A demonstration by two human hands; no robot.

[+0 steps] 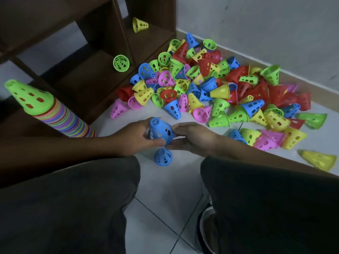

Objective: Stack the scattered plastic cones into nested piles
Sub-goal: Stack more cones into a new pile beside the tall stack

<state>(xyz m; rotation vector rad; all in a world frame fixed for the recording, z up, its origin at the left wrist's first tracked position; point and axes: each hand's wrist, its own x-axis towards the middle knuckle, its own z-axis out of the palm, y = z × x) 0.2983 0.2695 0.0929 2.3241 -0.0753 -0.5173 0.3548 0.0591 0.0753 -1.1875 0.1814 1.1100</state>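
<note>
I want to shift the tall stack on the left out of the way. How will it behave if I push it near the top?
The tall stack already leans, so a push up high would probably tip it. The nested cones look thin and perforated, so it is likely light and slides easily on the smooth tile floor. Pushing low seems safer.

I see two bare arms, with no sleeves on them as far as I can tell. The left hand (135, 138) and the right hand (194, 138) have nothing on them: no gloves, no rings, no watch that I can make out. The legs are in dark grey trousers (73, 208). The cloth looks soft and loose, and plain, with no pattern. Down by the right leg I see a shoe (207, 228). It is dark on top with a pale rim. The rest of it is hidden.
</note>
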